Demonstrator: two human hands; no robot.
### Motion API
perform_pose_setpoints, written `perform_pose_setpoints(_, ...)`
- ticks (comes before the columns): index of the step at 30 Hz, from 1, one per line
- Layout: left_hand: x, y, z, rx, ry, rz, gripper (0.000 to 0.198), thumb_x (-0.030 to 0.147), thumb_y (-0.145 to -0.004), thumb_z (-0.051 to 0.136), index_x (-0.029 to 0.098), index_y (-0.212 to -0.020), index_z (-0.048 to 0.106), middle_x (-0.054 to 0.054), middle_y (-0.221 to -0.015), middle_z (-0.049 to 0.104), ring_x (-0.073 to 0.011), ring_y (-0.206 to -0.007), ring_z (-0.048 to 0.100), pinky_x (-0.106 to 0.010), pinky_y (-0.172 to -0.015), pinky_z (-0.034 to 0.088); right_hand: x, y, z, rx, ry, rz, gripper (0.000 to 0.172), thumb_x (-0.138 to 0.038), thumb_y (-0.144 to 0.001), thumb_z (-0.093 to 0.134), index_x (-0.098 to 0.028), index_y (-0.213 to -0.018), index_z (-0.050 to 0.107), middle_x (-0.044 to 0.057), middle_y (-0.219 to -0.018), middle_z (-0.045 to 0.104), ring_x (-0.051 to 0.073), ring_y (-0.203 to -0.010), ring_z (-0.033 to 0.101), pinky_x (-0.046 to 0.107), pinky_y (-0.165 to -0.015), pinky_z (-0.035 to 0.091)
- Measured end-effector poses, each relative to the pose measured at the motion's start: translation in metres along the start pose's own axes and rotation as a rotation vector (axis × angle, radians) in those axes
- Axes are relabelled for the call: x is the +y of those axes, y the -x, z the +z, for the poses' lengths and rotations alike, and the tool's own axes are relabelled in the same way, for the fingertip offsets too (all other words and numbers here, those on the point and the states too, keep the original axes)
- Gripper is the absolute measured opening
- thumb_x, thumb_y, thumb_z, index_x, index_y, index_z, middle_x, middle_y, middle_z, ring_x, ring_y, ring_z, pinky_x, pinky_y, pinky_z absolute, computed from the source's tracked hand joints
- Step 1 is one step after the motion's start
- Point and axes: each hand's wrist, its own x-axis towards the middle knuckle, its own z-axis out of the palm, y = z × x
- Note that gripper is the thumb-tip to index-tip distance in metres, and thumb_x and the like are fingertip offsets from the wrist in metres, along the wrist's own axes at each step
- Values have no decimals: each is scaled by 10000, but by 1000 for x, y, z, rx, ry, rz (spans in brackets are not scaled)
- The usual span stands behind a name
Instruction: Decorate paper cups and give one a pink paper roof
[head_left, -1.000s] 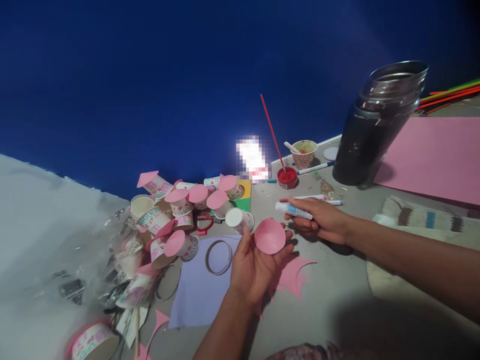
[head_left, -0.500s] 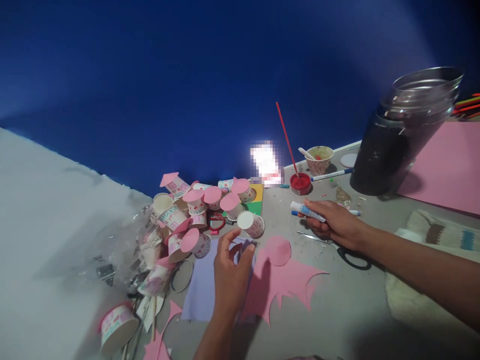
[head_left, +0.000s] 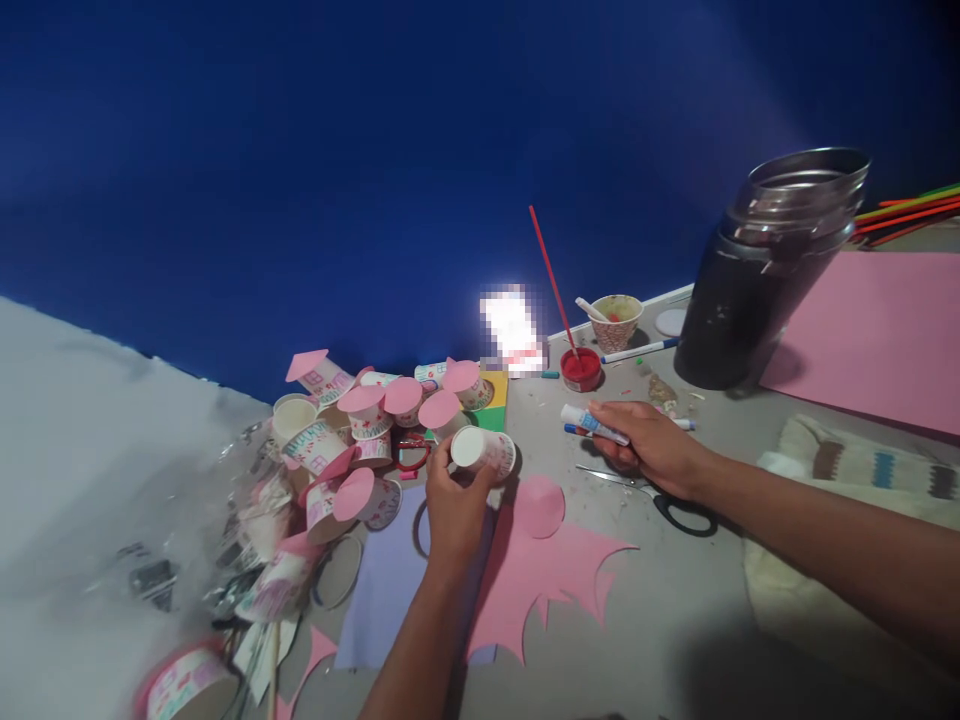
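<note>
My left hand has its fingers and thumb around a small paper cup, whose white base faces up and toward me. My right hand is closed on a white glue stick with blue print, held above the table. Under that hand lie a pair of scissors with black handles and a blue-capped marker. A pink paper circle rests on a jagged pink paper offcut, right of a lilac sheet.
Several paper cups with pink paper tops crowd the left side. Farther back are a red paint pot with a brush, a patterned cup and a dark flask. Pink card and a knitted cloth lie right.
My left hand has moved forward and its fingers have closed around the paper cup, which has tilted a little. My right hand still holds the glue stick. The view has shifted slightly right.
</note>
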Motion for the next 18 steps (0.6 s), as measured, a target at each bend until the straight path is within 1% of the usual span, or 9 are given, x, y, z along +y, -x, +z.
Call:
perform_pose_setpoints(2, 7, 4, -4, -129, 210, -93, 436, 200, -662, 887, 218, -1054, 697, -28, -998, 725, -195, -914, 653, -311, -831, 523, -1, 0, 0, -11, -25, 9, 486, -626, -809, 762, -164, -785, 616, -54, -559, 482, 43, -443, 313, 194, -420, 186)
perform_pose_setpoints(4, 16, 8, -6, -266, 396, -196, 413, 199, -665, 889, 195, -1035, 706, -25, -922, 740, -173, -817, 662, -277, -749, 526, -2, 1, 0, -37, -54, 19, 450, -585, -796, 793, -175, -807, 606, -17, -649, 571, 66, -495, 426, 194, -436, 288)
perform_pose_setpoints(7, 24, 14, -9, -379, 552, -304, 350, 183, -648, 898, 179, -952, 723, -28, -879, 756, -146, -743, 658, -247, -693, 520, -4, 5, 2, -101, -93, 31, 409, -494, -756, 848, -191, -898, 613, 39, -863, 667, 124, -665, 577, 234, -538, 454)
perform_pose_setpoints(8, 26, 15, -9, -407, 587, -340, 330, 186, -651, 893, 178, -936, 725, -37, -903, 767, -152, -765, 672, -250, -713, 530, -4, 6, 3, -124, -100, 34, 407, -462, -742, 860, -195, -929, 617, 41, -899, 667, 132, -696, 587, 251, -568, 481)
perform_pose_setpoints(10, 27, 17, -10, -458, 639, -415, 335, 199, -661, 870, 180, -966, 733, -67, -986, 790, -199, -896, 716, -285, -818, 558, -5, 10, 5, -161, -107, 38, 408, -391, -711, 882, -200, -958, 619, 14, -882, 636, 122, -681, 554, 262, -589, 487)
perform_pose_setpoints(13, 26, 19, -10, -540, 674, -484, 486, 241, -683, 819, 177, -1156, 724, -122, -1109, 797, -305, -1118, 716, -408, -995, 547, -5, 16, 7, -210, 45, -32, 399, -327, -724, 879, -210, -1020, 638, -43, -788, 554, 94, -638, 465, 228, -568, 414)
perform_pose_setpoints(14, 26, 19, -10, -587, 672, -498, 543, 254, -677, 812, 170, -1204, 713, -142, -1137, 793, -342, -1159, 706, -456, -1021, 539, -6, 19, 7, -230, 144, -65, 437, -315, -730, 878, -222, -1091, 650, -56, -768, 529, 94, -638, 452, 220, -567, 396)
perform_pose_setpoints(15, 25, 20, -10, -644, 663, -515, 587, 266, -663, 811, 160, -1231, 706, -163, -1167, 786, -379, -1183, 698, -498, -1029, 535, -7, 21, 7, -257, 254, -93, 534, -307, -721, 887, -241, -1195, 649, -67, -752, 507, 98, -639, 449, 216, -568, 389)
perform_pose_setpoints(18, 23, 22, -7, -798, 618, -570, 627, 308, -625, 827, 130, -1217, 724, -212, -1250, 755, -457, -1195, 690, -572, -1015, 537, -12, 28, 7, -371, 527, -143, 1014, -312, -607, 963, -323, -1510, 501, -83, -755, 485, 119, -650, 490, 227, -596, 430)
